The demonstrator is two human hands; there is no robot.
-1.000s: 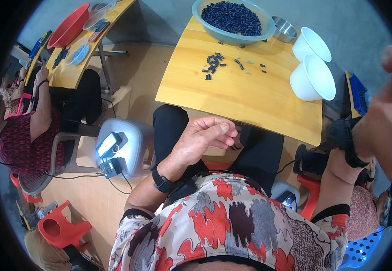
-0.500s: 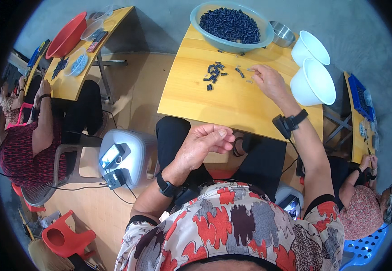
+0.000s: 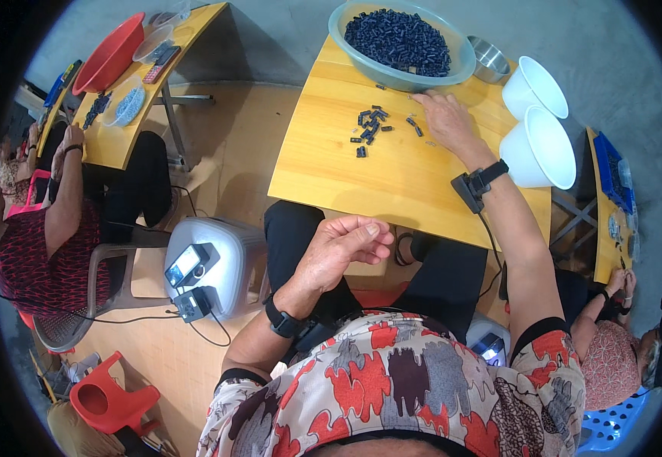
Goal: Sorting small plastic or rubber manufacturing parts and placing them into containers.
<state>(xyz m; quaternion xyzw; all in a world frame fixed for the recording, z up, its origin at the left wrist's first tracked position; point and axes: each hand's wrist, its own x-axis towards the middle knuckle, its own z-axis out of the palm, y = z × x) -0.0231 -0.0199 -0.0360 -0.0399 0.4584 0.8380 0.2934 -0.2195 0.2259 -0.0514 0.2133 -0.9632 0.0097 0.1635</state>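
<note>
My left hand (image 3: 346, 247) hovers above my lap, just off the table's near edge. Its fingers are curled in with the thumb pressed over them; whatever they may hold is hidden. Palm down, my right hand (image 3: 449, 122) reaches across the yellow table (image 3: 323, 167) with its fingers extended, their tips by the front of a pale green bowl (image 3: 466, 65). Small black cylindrical pieces (image 3: 396, 42) fill that bowl. Left of the right hand lie a loose cluster of black pieces (image 3: 373, 122) and a few single ones (image 3: 415, 126), with tiny clear bits nearby.
Two white tubs (image 3: 538, 145) and a metal bowl (image 3: 489, 59) stand at the table's right side. A grey stool (image 3: 217, 266) carrying devices and cables is on my left. Co-workers sit at a left table with a red basin (image 3: 110, 53) and a right table with a blue tray (image 3: 609, 164).
My right hand has moved farther forward and slightly left, toward the bowl, and its fingers have straightened from a pinch. The left hand has stayed nearly still. The view has shifted slightly.
</note>
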